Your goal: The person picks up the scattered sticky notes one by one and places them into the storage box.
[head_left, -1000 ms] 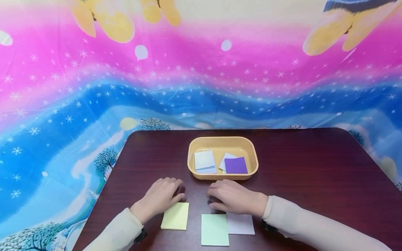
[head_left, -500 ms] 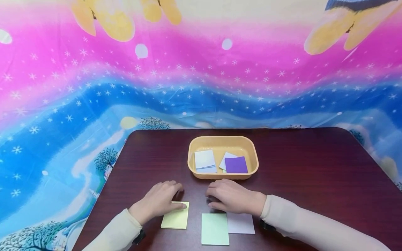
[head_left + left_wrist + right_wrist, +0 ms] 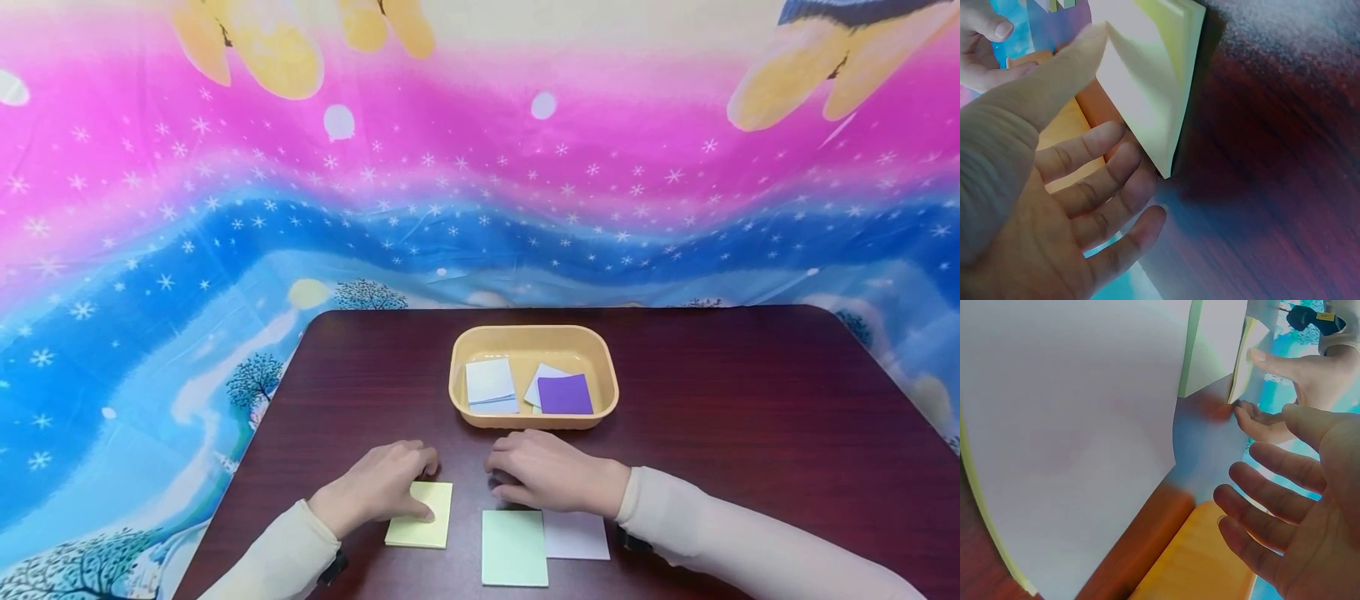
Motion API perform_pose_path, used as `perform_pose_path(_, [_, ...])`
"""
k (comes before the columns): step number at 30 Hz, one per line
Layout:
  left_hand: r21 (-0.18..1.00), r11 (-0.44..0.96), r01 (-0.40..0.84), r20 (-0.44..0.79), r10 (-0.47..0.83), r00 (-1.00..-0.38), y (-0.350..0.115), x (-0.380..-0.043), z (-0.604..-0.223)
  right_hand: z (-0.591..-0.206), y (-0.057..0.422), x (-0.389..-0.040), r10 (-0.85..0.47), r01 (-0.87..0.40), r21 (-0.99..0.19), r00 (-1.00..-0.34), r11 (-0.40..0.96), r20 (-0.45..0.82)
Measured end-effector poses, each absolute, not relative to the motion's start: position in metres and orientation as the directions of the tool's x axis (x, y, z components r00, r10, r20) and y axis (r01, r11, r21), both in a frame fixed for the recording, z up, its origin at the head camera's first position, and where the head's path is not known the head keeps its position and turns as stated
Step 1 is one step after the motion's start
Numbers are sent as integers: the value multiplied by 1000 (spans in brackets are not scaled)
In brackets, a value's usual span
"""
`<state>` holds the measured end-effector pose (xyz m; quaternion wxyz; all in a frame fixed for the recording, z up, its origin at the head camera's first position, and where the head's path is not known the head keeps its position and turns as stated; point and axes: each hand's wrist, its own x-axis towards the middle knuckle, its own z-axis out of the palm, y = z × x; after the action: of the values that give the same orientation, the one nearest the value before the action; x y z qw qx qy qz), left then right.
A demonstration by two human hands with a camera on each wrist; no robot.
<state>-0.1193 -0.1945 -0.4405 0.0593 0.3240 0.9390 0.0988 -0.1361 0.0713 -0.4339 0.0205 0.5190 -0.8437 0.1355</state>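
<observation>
A yellow pad of sticky notes [image 3: 438, 506] lies on the table under my left hand [image 3: 378, 483]. The left thumb rests on its top face, while the other fingers bend loosely by its far edge in the left wrist view. My right hand [image 3: 558, 473] hovers over the far side of a pale lilac pad [image 3: 577, 537], holding nothing, with its fingers spread and relaxed in the right wrist view. A light green pad [image 3: 514, 550] sits beside the lilac one and overlaps its left edge.
Beyond the hands stands a yellow plastic tray [image 3: 534, 421]. Inside are a purple square pad [image 3: 566, 395] and several white or pale squares [image 3: 489, 382]. The dark wooden table [image 3: 712, 392] meets a printed cloth backdrop [image 3: 480, 167] behind.
My left thumb has come down over the yellow pad and slid toward its middle, as the left fingers drew back slightly. The right hand has shifted a little left; pads and tray stay put.
</observation>
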Motion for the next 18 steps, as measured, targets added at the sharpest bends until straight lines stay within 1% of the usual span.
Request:
perform_pose_path(6, [254, 764, 593, -79, 627, -775, -193, -119, -440, -434, 71, -136, -871, -881, -202, -461, 428, 170])
perform_pose_path(18, [287, 772, 567, -120, 617, -778, -191, -118, -440, -436, 71, -137, -873, -884, -194, -457, 425, 173])
